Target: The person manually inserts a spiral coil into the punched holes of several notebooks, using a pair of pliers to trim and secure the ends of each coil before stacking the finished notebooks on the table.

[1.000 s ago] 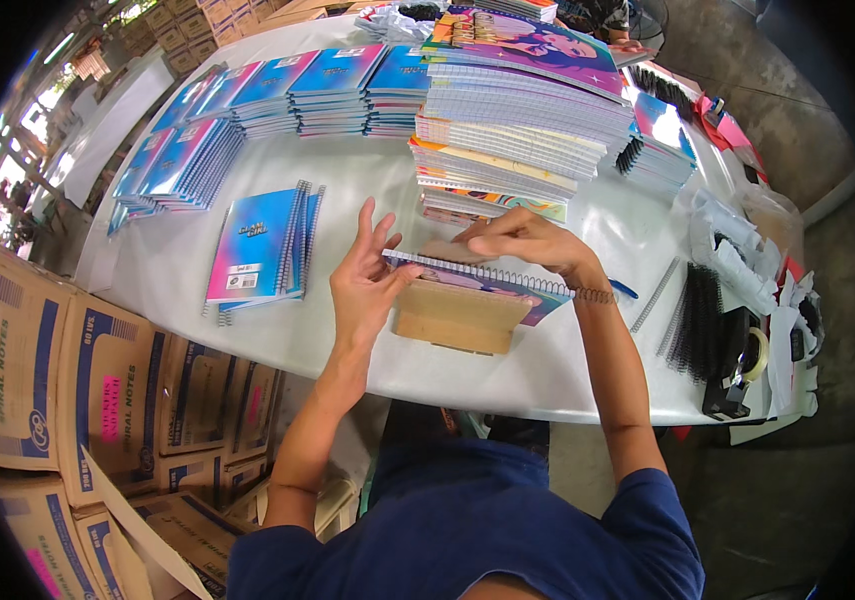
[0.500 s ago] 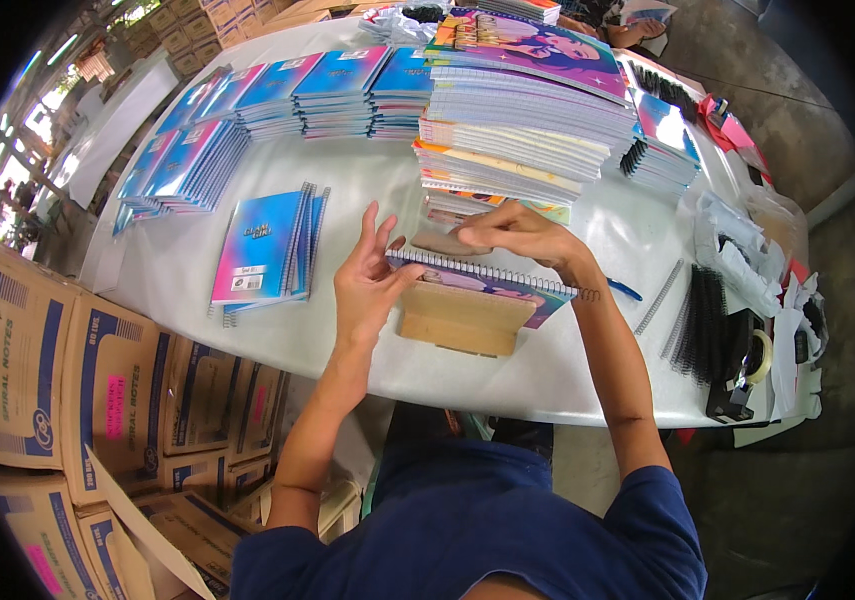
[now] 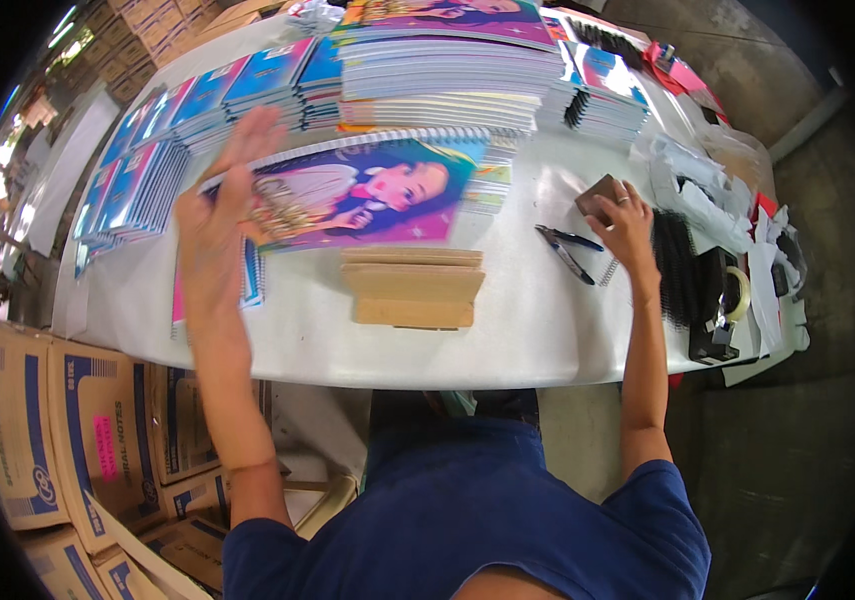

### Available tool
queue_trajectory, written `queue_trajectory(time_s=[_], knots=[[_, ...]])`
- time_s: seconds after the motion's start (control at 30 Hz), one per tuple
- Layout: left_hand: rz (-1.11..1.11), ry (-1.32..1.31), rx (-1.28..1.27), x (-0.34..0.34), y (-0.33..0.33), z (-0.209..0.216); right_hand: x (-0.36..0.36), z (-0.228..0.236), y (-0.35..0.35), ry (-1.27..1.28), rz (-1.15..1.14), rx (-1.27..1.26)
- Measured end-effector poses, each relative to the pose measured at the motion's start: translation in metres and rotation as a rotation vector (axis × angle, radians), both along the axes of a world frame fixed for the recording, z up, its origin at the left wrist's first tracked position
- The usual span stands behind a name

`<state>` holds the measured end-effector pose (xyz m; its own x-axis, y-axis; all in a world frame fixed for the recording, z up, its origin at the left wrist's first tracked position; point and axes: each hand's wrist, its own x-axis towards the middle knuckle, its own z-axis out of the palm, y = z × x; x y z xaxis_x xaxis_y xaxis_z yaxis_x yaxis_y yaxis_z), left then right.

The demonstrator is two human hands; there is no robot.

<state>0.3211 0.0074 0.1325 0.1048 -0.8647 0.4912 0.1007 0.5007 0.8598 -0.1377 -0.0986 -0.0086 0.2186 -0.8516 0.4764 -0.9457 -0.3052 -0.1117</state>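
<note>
My left hand (image 3: 219,215), partly smeared by motion, grips the left end of a spiral notebook (image 3: 357,195) with a colourful illustrated cover. The notebook is tilted above the table, its coil along the upper edge. At the right, my right hand (image 3: 627,228) has its fingers closed on a small flat brown block (image 3: 599,198) at the tabletop. Just in front of that hand lie pliers with dark handles (image 3: 569,250), spread apart, and a short loose coil (image 3: 609,270). A folded cardboard stand (image 3: 415,290) sits between my arms.
A tall stack of notebooks (image 3: 447,70) rises behind the held one. Blue-and-pink notebooks (image 3: 209,98) stand in piles at the left. Black coils (image 3: 675,265), a tape dispenser (image 3: 715,315) and plastic bags (image 3: 697,205) crowd the right side. Cartons (image 3: 107,440) are piled on the left.
My left hand has lifted the notebook off the cardboard stand and moved it left, turning its cover up. My right hand has carried the brown block from the coil edge to the right.
</note>
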Motion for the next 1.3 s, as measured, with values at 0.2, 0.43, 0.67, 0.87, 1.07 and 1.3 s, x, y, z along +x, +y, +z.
queue_trajectory(time_s=[0.2,0.43,0.67,0.87,1.07,1.3], knots=[[-0.047,-0.970,-0.043,-0.044,0.053,-0.054,0.053,-0.054,0.046,0.065,0.013,0.007],[0.474,-1.297,-0.199,-0.093,0.051,-0.098,0.113,0.012,0.110,-0.371,0.226,0.185],[0.511,-1.298,-0.182,-0.099,0.053,-0.091,0.168,0.039,0.163,-0.376,0.543,0.053],[0.509,-1.227,-0.142,-0.099,0.053,-0.095,0.173,0.043,0.161,-0.344,0.582,0.029],[0.509,-1.250,-0.173,-0.087,0.063,-0.094,0.168,0.064,0.142,-0.719,0.609,1.246],[0.528,-0.752,0.018,0.020,0.051,-0.059,0.122,0.057,0.092,-0.448,0.380,0.363]])
